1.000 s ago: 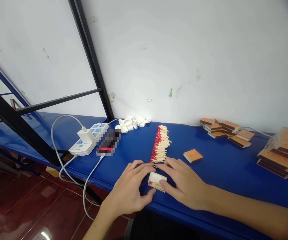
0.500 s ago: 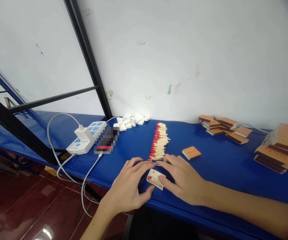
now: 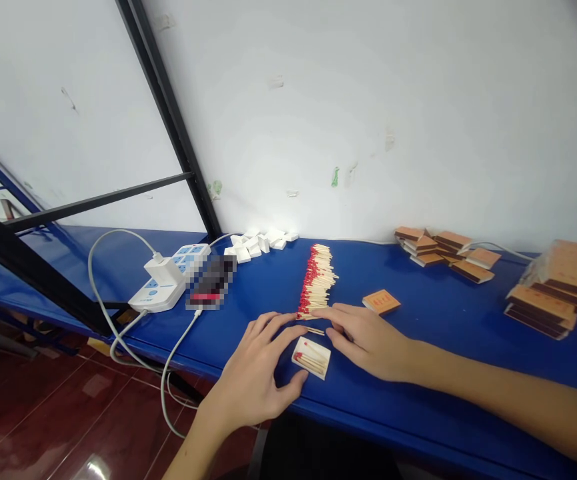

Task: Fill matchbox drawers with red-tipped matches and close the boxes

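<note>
A small white matchbox tray (image 3: 311, 358) with several red-headed matches in it lies near the table's front edge. My left hand (image 3: 263, 363) curves around its left side, thumb and fingers apart, with the thumb close to the tray's lower left corner. Just above the tray lie loose matches (image 3: 315, 331), their left ends by my left fingertips. A long row of red-headed matches (image 3: 318, 283) stretches away toward the wall. My right hand (image 3: 368, 343) has its index finger at the near end of this row, and its thumb is apart from the finger, right of the loose matches.
An orange matchbox cover (image 3: 381, 301) lies beyond my right hand. More covers (image 3: 441, 250) and a bagged stack (image 3: 558, 287) are farther right. White trays (image 3: 261, 245) sit at the back, near a power strip (image 3: 168, 280) and a blurred-out dark device (image 3: 213, 280).
My right hand has lifted its thumb off the tray and moved up to the near end of the match row. The tray and loose matches are now less covered. My left hand stays about the same.
</note>
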`<state>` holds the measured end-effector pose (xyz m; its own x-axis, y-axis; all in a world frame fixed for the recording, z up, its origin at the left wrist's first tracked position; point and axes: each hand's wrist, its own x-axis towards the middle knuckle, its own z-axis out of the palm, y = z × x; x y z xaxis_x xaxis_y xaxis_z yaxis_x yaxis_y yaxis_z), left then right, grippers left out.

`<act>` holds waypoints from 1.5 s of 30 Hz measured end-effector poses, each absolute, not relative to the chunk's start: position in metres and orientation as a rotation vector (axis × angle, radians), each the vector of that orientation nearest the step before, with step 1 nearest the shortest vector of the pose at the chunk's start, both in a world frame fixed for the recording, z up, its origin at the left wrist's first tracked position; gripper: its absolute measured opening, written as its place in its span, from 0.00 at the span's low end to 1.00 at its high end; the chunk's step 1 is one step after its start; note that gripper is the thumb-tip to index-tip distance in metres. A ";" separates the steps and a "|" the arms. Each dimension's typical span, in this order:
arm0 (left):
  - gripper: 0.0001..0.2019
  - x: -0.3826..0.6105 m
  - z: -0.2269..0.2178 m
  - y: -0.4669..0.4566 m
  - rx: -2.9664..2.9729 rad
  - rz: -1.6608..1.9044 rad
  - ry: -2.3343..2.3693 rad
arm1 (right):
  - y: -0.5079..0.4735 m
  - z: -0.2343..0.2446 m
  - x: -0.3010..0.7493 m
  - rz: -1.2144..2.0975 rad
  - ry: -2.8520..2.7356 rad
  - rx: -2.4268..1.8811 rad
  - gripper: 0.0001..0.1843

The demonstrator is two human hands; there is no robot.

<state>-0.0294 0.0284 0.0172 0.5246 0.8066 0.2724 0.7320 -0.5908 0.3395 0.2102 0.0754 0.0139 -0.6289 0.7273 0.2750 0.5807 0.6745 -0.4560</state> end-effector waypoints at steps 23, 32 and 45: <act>0.19 -0.032 0.020 0.029 2.464 0.625 1.190 | 0.082 0.003 0.212 0.288 -2.535 -0.917 0.19; 0.31 -0.030 0.016 0.030 2.555 0.594 1.320 | 0.083 0.002 0.213 0.240 -2.555 -0.944 0.20; 0.28 -0.029 0.017 0.030 2.534 0.589 1.323 | 0.082 0.006 0.212 0.302 -2.548 -0.913 0.21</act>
